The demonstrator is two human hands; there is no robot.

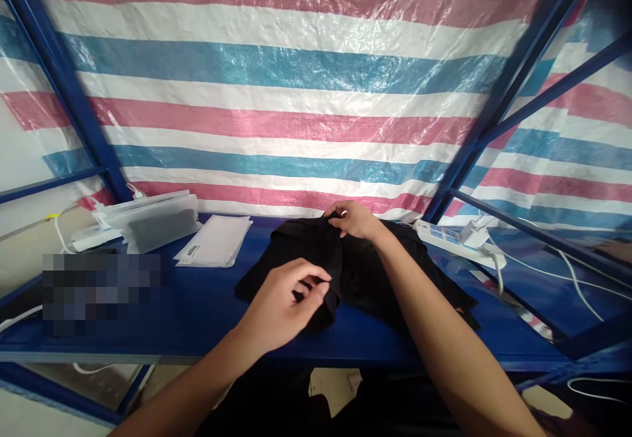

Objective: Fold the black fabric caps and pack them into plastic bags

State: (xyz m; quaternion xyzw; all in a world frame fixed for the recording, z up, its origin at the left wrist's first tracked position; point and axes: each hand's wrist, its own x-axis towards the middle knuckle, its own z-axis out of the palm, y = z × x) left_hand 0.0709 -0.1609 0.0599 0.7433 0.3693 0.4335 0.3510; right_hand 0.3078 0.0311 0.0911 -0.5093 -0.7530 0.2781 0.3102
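A black garment [365, 272] lies spread on the blue table [197, 312], with a small orange mark near its lower right corner. At its far edge, my right hand [353, 220] pinches the black cloth between thumb and fingers. Over the garment's near left part is my left hand [291, 299], its fingers curled and the thumb tip close to the index fingertip. Whether cloth is between those fingertips is too small to tell.
White flat packets [214, 241] and a stack of translucent sleeves [158, 220] are at the left. A white power strip [459, 245] with cables lies at the right. Blue metal posts [474, 141] frame a striped plastic sheet behind the table.
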